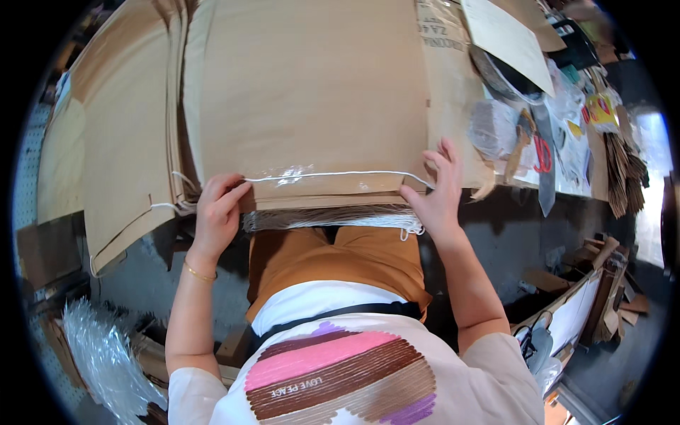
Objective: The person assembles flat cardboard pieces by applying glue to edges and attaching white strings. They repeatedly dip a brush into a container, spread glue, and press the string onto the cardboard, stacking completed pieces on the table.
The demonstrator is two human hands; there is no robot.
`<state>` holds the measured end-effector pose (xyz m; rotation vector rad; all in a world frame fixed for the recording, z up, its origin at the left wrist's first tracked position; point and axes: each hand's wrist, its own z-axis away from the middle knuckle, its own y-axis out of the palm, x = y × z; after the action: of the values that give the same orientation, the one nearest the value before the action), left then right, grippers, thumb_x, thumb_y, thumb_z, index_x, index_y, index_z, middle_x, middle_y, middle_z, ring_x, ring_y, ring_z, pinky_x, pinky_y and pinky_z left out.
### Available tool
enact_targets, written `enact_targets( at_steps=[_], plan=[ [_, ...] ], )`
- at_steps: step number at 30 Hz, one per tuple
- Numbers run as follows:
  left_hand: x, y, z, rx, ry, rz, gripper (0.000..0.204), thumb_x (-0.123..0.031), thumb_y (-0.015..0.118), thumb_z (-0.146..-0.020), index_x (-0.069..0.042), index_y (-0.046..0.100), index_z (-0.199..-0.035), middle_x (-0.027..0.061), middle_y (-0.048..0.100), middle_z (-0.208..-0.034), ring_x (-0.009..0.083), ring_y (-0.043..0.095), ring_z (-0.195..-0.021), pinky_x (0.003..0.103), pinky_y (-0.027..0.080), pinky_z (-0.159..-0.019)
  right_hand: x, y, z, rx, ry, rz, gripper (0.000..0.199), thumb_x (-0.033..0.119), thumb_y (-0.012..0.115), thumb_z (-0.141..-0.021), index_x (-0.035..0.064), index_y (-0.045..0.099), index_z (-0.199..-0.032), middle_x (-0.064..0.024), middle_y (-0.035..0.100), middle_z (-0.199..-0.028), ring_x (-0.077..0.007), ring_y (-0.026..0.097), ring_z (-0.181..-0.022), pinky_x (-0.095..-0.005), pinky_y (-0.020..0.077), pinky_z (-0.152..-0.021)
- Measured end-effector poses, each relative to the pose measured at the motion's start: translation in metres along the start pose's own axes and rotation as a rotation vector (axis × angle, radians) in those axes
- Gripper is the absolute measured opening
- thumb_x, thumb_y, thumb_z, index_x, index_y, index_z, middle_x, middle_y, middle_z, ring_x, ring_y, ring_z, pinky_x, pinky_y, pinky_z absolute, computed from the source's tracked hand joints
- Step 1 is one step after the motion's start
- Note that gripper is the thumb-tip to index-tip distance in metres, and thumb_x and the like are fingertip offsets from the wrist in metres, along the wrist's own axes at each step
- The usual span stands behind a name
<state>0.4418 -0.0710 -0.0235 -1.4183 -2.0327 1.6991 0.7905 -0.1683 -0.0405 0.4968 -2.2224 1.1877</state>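
A large brown paper sheet or flattened bag (pixel 319 92) lies in front of me on a stack of similar ones. Across its near edge runs a white cord (pixel 333 173), over a strip of shiny clear tape (pixel 287 172). At the left end of the cord, my left hand (pixel 216 212) has thumb and fingers pinched together on it. My right hand (pixel 439 191) is at the right corner with thumb and fingers apart, the thumb touching the paper and the cord's right end running up to the palm. A bundle of white cords (pixel 340 218) hangs below the edge, over my lap.
To the left, more brown paper bags (pixel 131 142) with white cords lie folded. On the right are a roll of clear tape (pixel 492 127), red-handled scissors (pixel 542 154), a long blade (pixel 545 170) and a round container (pixel 503 74). Clear plastic strips (pixel 106 354) stand low left.
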Motion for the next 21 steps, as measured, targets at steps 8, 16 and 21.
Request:
enact_targets(
  at_steps=[8, 16, 21],
  plan=[
    [-0.006, -0.022, -0.008, 0.142, -0.2, 0.149, 0.044, -0.006, 0.074, -0.066, 0.001, 0.06, -0.108, 0.013, 0.056, -0.112, 0.0304, 0.054, -0.102, 0.035, 0.046, -0.089, 0.0, 0.009, -0.006, 0.231, -0.189, -0.105, 0.007, 0.0, 0.07, -0.072, 0.0024, 0.068, -0.078, -0.008, 0.062, -0.078, -0.0237, 0.061, -0.075, -0.0323, 0.0491, -0.066],
    [0.026, -0.011, -0.018, 0.131, -0.545, 0.126, 0.015, -0.007, 0.069, -0.08, 0.003, 0.06, -0.085, 0.0127, 0.061, -0.083, 0.0296, 0.059, -0.07, 0.039, 0.047, -0.064, 0.007, 0.021, -0.03, 0.358, 0.249, 0.051, 0.01, 0.01, 0.07, -0.081, 0.002, 0.065, -0.084, -0.0098, 0.059, -0.076, -0.0181, 0.058, -0.067, -0.0294, 0.0462, -0.06],
    [0.001, 0.005, -0.023, 0.024, -0.528, -0.293, 0.018, -0.007, 0.063, -0.083, -0.002, 0.054, -0.097, 0.0157, 0.058, -0.088, 0.0367, 0.058, -0.08, 0.043, 0.046, -0.067, 0.001, 0.035, -0.015, 0.087, -0.043, 0.423, 0.031, 0.01, 0.069, -0.082, 0.0088, 0.059, -0.111, -0.0107, 0.06, -0.099, -0.0242, 0.06, -0.084, -0.0345, 0.0504, -0.07]
  ],
)
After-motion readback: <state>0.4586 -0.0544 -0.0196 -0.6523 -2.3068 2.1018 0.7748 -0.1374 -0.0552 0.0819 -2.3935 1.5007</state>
